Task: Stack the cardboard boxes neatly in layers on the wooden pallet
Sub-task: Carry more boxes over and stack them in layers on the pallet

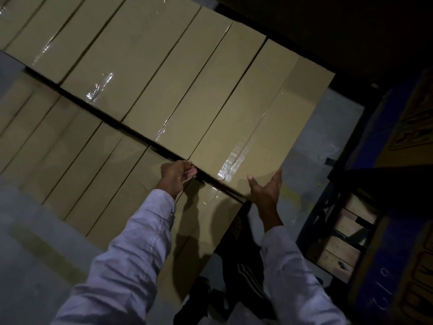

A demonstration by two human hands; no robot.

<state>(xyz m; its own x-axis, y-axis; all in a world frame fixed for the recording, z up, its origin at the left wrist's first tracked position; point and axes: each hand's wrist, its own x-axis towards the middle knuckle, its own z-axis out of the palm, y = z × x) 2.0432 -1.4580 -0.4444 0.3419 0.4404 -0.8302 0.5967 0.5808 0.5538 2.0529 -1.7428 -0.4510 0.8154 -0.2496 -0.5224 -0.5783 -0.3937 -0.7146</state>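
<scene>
While the near edge of the end cardboard box [246, 113] is being gripped by the curled left hand [177, 175], the right hand [266, 190] is being held against it, fingers apart.

The end box [246, 118] lies rightmost, above and behind the lower boxes [93, 172].

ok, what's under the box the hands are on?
A lower layer of cardboard boxes, taped tops showing nearer the person. The right-end box covers the rest; any pallet beneath is hidden.
</scene>
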